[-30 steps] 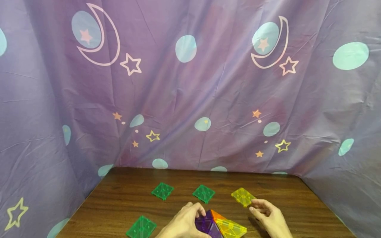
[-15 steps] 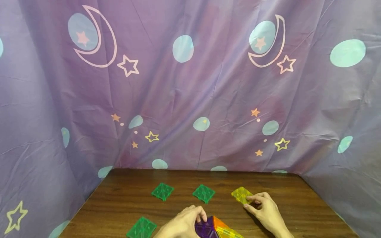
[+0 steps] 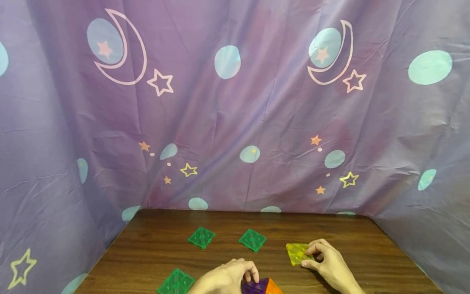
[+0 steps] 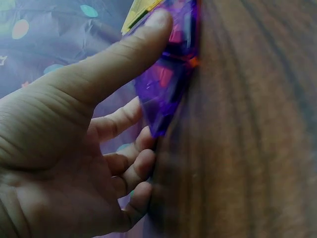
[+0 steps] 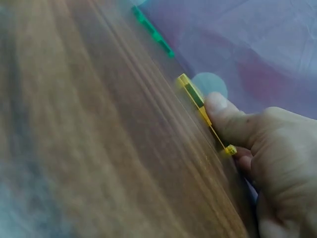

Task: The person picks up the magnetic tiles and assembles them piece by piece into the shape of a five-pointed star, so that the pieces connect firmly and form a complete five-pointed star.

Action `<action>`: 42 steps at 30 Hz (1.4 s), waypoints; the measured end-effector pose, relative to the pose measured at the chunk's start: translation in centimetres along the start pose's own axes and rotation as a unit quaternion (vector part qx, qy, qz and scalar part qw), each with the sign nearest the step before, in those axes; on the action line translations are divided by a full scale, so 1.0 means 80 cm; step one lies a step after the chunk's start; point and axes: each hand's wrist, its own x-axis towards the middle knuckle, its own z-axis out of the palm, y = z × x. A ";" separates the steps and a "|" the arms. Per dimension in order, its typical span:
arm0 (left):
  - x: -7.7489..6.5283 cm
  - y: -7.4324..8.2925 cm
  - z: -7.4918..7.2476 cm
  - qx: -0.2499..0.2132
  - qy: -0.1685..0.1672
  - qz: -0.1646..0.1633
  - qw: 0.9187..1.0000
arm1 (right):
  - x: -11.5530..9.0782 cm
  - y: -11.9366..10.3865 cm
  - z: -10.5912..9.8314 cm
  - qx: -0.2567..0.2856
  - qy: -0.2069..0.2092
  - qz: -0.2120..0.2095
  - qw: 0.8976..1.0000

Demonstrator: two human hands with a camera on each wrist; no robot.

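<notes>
My left hand (image 3: 227, 279) grips a built shape of translucent magnetic tiles at the bottom edge of the head view. Its purple tiles (image 3: 256, 286) and an orange tile (image 3: 273, 287) show there; the rest is cut off. In the left wrist view the thumb lies across the purple face (image 4: 163, 84), fingers on the far side, and a yellow tile (image 4: 141, 12) peeks out at the top. On the right, my right hand (image 3: 330, 263) pinches a yellow square magnetic tile (image 3: 295, 253) by its right side. The right wrist view has that tile edge-on, close over the wood.
Two green square tiles, one at the back left (image 3: 201, 237) and one at the back middle (image 3: 252, 240), lie flat. Another green tile (image 3: 176, 281) lies left of my left hand. A purple patterned curtain (image 3: 227, 122) hangs behind the brown wooden table (image 3: 147, 253).
My right hand has reached the yellow square tile, taken hold of it, and turned and drawn it slightly nearer. The tile shape in my left hand has sunk lower in the head view.
</notes>
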 end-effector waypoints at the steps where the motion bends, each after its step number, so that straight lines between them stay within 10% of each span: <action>1: -0.001 -0.002 -0.002 -0.023 -0.005 0.005 1.000 | 0.000 0.001 0.000 0.007 -0.004 -0.006 1.000; 6: -0.002 -0.006 -0.006 -0.148 -0.013 0.020 0.989 | 0.000 0.002 -0.002 -0.013 -0.029 -0.013 0.999; 12: 0.020 0.007 0.002 -0.200 0.083 0.014 0.976 | -0.001 0.000 -0.005 -0.052 -0.064 -0.013 0.997; 24: 0.099 0.054 0.038 -0.097 0.139 0.010 0.986 | -0.002 0.002 -0.008 -0.027 -0.082 0.003 0.996; 29: 0.129 0.039 0.059 -0.094 0.170 0.023 0.981 | -0.001 0.001 -0.007 -0.022 -0.095 0.009 0.995; 42: 0.125 0.046 0.061 -0.080 0.214 0.023 0.973 | -0.005 -0.004 -0.003 -0.017 -0.071 -0.057 0.996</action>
